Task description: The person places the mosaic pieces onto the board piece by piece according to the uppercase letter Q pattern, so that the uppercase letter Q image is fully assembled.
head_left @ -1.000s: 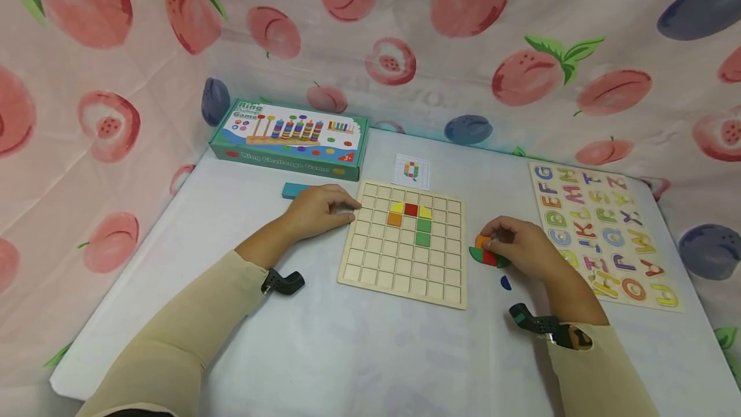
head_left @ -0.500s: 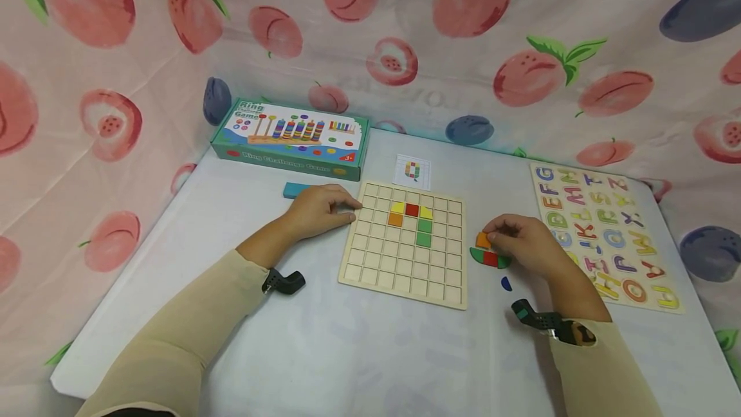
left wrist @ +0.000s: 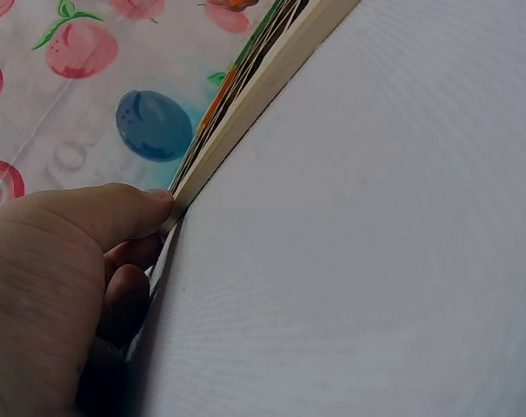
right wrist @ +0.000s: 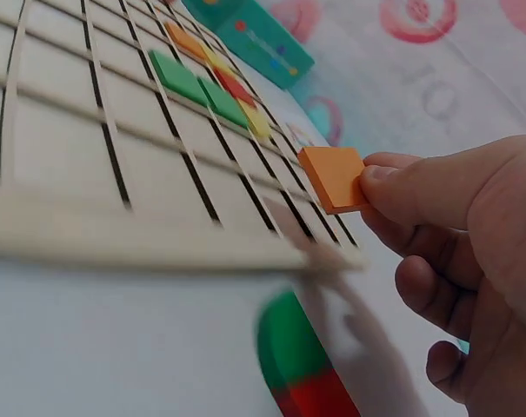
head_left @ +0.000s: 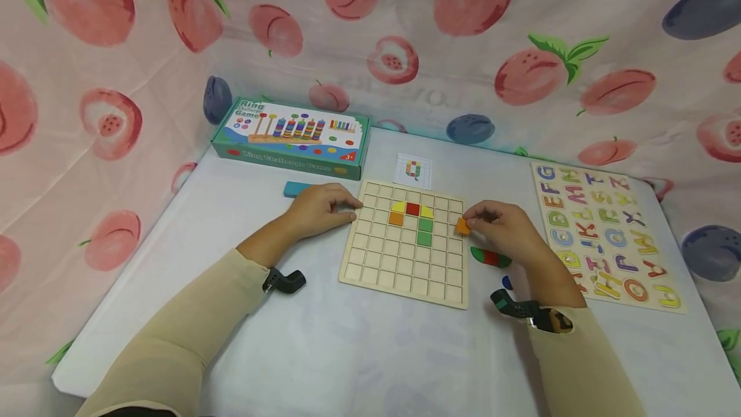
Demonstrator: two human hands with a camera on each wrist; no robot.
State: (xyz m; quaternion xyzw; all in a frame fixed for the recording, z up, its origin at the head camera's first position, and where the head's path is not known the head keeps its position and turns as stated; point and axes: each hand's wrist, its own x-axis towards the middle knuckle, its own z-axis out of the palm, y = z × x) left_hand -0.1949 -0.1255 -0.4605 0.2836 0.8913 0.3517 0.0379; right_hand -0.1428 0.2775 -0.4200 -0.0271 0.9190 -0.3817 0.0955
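1. Fingers (right wrist: pixel 428 189) of the right hand (head_left: pixel 509 230) pinch an orange square tile (right wrist: pixel 332 178) near one edge, the thumb on one face; most of the tile sticks out past the fingertips
2. That tile is held up above the right edge of a wooden grid board (head_left: pixel 399 264), tilted, its far end over the outer squares, with a shadow below it
3. The other right fingers are curled toward the palm under the thumb
4. The left hand (head_left: pixel 321 211) is relaxed, fingers slightly bent, the thumb tip touching the board's left edge
5. On the board, a red square tile (head_left: pixel 413 209) sits between a left yellow tile (head_left: pixel 399 208) and a right yellow tile (head_left: pixel 426 212); a second orange tile (head_left: pixel 396 219) lies below the left yellow one, and two green square tiles (head_left: pixel 425 225) run down below the right one
6. On the tabletop (head_left: pixel 347 352), just below the right hand, a red tile (head_left: pixel 490 258) lies between two rounded green pieces (head_left: pixel 478 254), with a dark blue piece (head_left: pixel 507 282) nearby
7. A pattern card (head_left: pixel 413 170) lies just beyond the board, and an alphabet board (head_left: pixel 615 233) lies to the right
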